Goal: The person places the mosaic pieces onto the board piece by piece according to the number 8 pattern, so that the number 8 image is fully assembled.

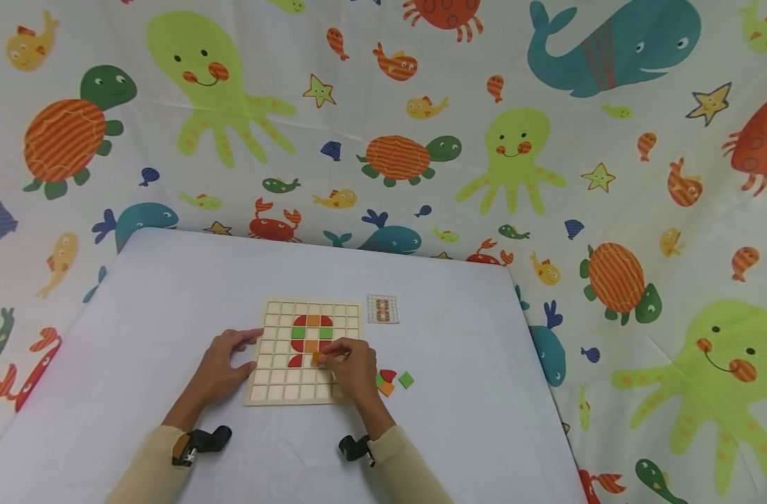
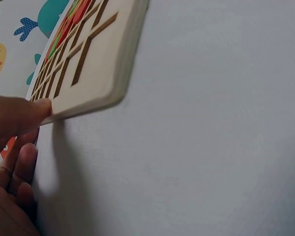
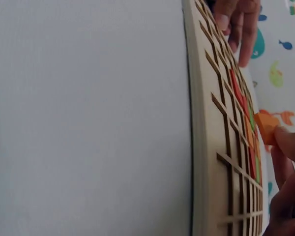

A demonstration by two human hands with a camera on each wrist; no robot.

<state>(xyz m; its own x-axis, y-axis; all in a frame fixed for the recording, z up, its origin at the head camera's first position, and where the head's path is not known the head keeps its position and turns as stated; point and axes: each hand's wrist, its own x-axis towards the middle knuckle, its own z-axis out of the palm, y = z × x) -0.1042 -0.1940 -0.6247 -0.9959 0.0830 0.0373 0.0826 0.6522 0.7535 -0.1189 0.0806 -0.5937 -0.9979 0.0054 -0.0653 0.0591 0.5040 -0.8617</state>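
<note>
A wooden grid board [image 1: 283, 392] lies on the white table with red, green and orange tiles in its middle cells. My right hand [image 1: 353, 367] pinches an orange square tile [image 3: 267, 128] between thumb and finger, just above the board beside a red quarter-round tile [image 1: 295, 361]. At the board's left edge, my left hand [image 1: 222, 364] is spread, with its thumb [image 2: 42, 109] touching the rim and a finger reaching the edge farther up. Its other fingers hang loosely below the thumb in the left wrist view.
A small printed pattern card [image 1: 383, 309] lies off the board's upper right corner. Loose tiles lie right of the board: a red one [image 1: 388, 376], an orange one [image 1: 387, 388], a green one [image 1: 406, 380] and a partly hidden green one. A sea-animal cloth [image 1: 358, 84] hangs behind the table.
</note>
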